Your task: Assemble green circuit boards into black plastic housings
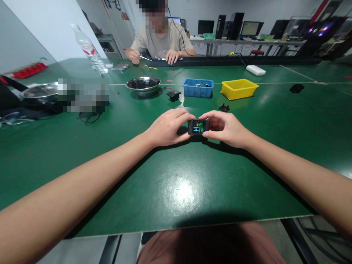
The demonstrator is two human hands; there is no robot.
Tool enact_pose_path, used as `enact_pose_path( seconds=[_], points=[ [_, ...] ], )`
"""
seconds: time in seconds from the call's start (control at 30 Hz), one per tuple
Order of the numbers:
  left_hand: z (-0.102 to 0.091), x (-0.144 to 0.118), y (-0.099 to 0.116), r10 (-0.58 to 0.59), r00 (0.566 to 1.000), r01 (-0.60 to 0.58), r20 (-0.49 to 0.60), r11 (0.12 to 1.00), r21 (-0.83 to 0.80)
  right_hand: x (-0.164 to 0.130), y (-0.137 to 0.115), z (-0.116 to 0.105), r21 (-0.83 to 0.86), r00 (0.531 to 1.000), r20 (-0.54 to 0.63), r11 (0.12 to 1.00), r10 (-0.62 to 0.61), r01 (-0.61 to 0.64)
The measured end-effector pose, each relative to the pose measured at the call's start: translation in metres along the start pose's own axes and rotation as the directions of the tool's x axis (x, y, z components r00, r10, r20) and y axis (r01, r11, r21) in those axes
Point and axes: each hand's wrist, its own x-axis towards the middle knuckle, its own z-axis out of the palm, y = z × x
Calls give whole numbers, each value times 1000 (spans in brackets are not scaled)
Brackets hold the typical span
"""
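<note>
Black casing (198,126), one small open box with a green board showing inside, sits at the centre of the frame just above the green table (176,190), pinched between two hands. Left hand (167,128) grips its left end, fingers curled together with the thumb below. Right hand (225,128) holds the right end the same way, fingers pressed close on top.

Counting from the left of the frame: one clear plastic bottle (89,49) stands at upper left, two steel bowls (143,85) lie on the table, two loose black parts (173,95) rest near centre, then one blue bin (198,88) and one yellow bin (238,88) side by side, one white block (255,70) and one dark piece (296,88) at upper right.

Across the table one person's hands (172,56) rest near a long black bar. Behind, desks carry several monitors (250,28).
</note>
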Motion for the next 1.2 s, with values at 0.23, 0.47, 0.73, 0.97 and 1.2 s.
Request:
enact_pose_path(
  seconds=[0.23, 0.47, 0.73, 0.97, 1.2],
  points=[
    [-1, -1, 3, -8, 1000, 6, -19, 993, -114, 2, 1, 1, 37, 1000, -28, 999, -5, 6],
    [2, 0, 2, -54, 998, 60, 43, 987, -147, 3, 4, 1, -11, 996, -54, 998, -65, 65],
    [5, 0, 1, -81, 997, 81, 8, 980, -184, 3, 8, 2, 8, 991, -130, 999, -36, 37],
    [2, 0, 3, -75, 997, 74, 3, 979, -190, 3, 3, 1, 9, 991, -133, 1000, 14, -13],
    [5, 0, 1, -100, 995, 104, 30, 975, -196, 5, 0, 2, 23, 990, -140, 999, 34, -31]
  ],
)
